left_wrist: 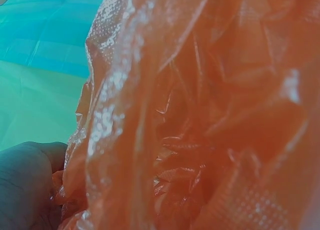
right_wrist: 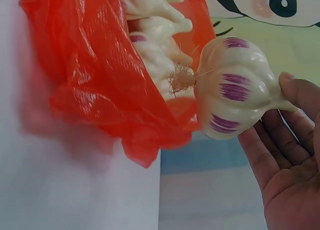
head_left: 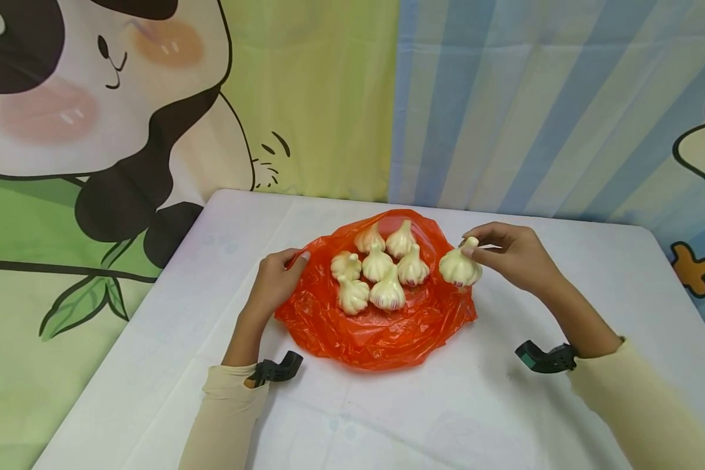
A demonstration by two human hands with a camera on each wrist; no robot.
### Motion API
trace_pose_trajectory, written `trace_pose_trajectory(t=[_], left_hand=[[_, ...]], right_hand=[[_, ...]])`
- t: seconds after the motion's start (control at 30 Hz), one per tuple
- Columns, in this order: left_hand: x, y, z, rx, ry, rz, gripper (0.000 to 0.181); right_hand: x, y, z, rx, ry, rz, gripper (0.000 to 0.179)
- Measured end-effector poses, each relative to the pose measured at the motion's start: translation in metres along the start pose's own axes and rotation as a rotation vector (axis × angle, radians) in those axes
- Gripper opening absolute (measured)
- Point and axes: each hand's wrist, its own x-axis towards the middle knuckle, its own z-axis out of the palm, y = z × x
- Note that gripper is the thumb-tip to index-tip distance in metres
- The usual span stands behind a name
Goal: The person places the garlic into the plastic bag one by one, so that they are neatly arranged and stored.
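Note:
A red plastic bag [head_left: 382, 339] lies spread on the table with several garlic bulbs [head_left: 377, 263] grouped on it. My left hand [head_left: 275, 282] pinches the bag's left edge between thumb and fingers; in the left wrist view the crumpled bag [left_wrist: 200, 100] fills most of the picture and part of the hand [left_wrist: 27, 185] shows at lower left. By its stem, my right hand [head_left: 514, 256] holds one garlic bulb [head_left: 460, 266] at the bag's right edge. The right wrist view shows this bulb [right_wrist: 240, 87] with purple streaks and dry roots, the right hand [right_wrist: 287, 155] gripping its stem.
The white table [head_left: 423, 418] stretches around the bag. Behind it hangs a printed curtain [head_left: 505, 98] with a panda figure and blue stripes. A black device [head_left: 279, 369] sits on the left wrist and another [head_left: 546, 358] on the right.

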Motion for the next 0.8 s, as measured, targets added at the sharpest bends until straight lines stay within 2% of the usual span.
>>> trace_pose_trajectory(t=[0.37, 0.63, 0.8], left_hand=[[0.000, 0.000, -0.001, -0.004, 0.002, -0.019, 0.031], [0.000, 0.002, -0.001, -0.001, 0.002, -0.016, 0.032], [0.000, 0.002, -0.002, 0.000, 0.003, -0.020, 0.031]], right_hand=[[0.006, -0.006, 0.029, 0.064, -0.160, 0.056, 0.023], [0.007, -0.001, 0.048, 0.120, -0.216, 0.055, 0.023], [0.007, 0.002, 0.055, 0.085, -0.249, 0.054, 0.022]])
